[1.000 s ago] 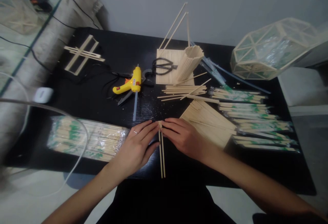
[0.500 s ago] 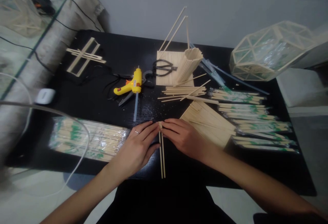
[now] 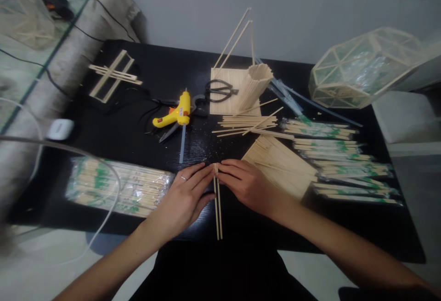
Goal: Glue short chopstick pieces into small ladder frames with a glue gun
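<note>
Two thin bamboo chopsticks (image 3: 218, 213) lie side by side at the front of the black table, their lower ends pointing toward me. From the left, my left hand (image 3: 189, 190) presses its fingertips against their upper ends; a ring is on one finger and the thumb sits lower, beside the sticks. My right hand (image 3: 246, 184) closes on the same ends from the right, fingers together. The fingertips of both hands nearly meet and cover the chopstick tops. Just beyond my right hand is a flat panel of joined sticks (image 3: 285, 165).
Farther back lie a yellow glue gun (image 3: 181, 110), black-handled scissors (image 3: 220, 90) and a stick-built cup (image 3: 255, 85) on a square base. Loose sticks (image 3: 248, 124) are in the middle. Wrapped chopsticks (image 3: 351, 170) fill the right; a bagged bundle (image 3: 117, 186) lies left. A white cable (image 3: 115, 200) hangs at left.
</note>
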Action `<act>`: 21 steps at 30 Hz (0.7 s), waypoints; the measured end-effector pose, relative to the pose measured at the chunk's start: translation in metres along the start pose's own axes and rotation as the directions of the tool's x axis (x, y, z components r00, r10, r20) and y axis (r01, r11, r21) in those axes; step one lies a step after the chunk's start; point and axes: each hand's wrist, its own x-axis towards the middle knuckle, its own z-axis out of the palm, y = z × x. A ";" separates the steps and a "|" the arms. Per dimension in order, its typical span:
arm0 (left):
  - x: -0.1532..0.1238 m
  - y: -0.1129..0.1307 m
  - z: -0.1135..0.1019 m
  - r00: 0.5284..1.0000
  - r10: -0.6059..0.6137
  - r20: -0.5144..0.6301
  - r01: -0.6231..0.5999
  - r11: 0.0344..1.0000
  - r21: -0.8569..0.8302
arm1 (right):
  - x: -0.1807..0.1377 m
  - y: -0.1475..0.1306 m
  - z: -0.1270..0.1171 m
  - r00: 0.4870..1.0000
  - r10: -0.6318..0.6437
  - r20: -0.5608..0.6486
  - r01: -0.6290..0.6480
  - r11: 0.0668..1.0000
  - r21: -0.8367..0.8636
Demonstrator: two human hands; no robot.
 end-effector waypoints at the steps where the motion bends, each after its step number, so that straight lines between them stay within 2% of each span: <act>1: 0.000 0.000 0.000 1.000 0.003 0.002 -0.003 1.000 0.003 | 0.000 0.000 0.000 1.000 0.002 0.000 -0.002 1.000 -0.007; 21: -0.001 0.000 0.001 1.000 0.001 0.000 -0.001 1.000 -0.001 | 0.000 -0.001 0.002 1.000 0.010 -0.015 -0.010 1.000 -0.002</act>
